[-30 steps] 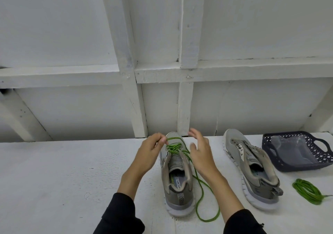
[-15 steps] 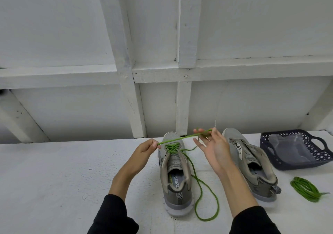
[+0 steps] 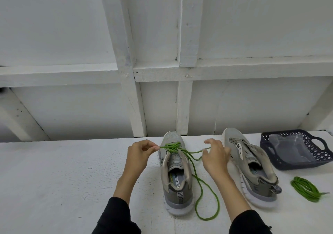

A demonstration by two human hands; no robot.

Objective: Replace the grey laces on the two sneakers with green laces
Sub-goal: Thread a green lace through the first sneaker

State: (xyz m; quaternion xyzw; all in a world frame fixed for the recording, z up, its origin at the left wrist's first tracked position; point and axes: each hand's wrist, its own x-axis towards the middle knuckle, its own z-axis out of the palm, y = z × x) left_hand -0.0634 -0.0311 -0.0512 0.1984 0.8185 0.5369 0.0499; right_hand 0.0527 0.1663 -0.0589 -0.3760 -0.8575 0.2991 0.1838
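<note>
- The left hand (image 3: 139, 153) pinches one end of the green lace (image 3: 195, 177) between its thumb and fingertips, with the other fingers curled in.
- The right hand (image 3: 215, 155) has its fingers spread and bent a little. The lace runs up to its fingertips, but I cannot tell if it is holding the lace or only touching it.
- Between the two hands stands the near sneaker (image 3: 176, 176), with its toe pointing away from the person. The green lace crosses back and forth through the holes near its toe.
- The holes closer to the person have no lace in them.
- From the crossed part, the rest of the green lace falls down the side nearest the right hand and makes a big loose loop on the white worktop (image 3: 63, 179), close to the right wrist.
- Just past the right hand, on its outer side, lies the second sneaker (image 3: 252, 167). It leans a little to one side, and I see no lace in it.
- Further out on that same side sits a dark basket (image 3: 322, 159) with holes in its walls and something see-through and plastic inside.
- Closer to the person than the basket, a rolled-up green lace (image 3: 305, 188) lies on the worktop, apart from both sneakers.
- Both arms wear black sleeves (image 3: 117, 217).
- Behind the worktop is a white wall with wooden beams (image 3: 185, 53).
</note>
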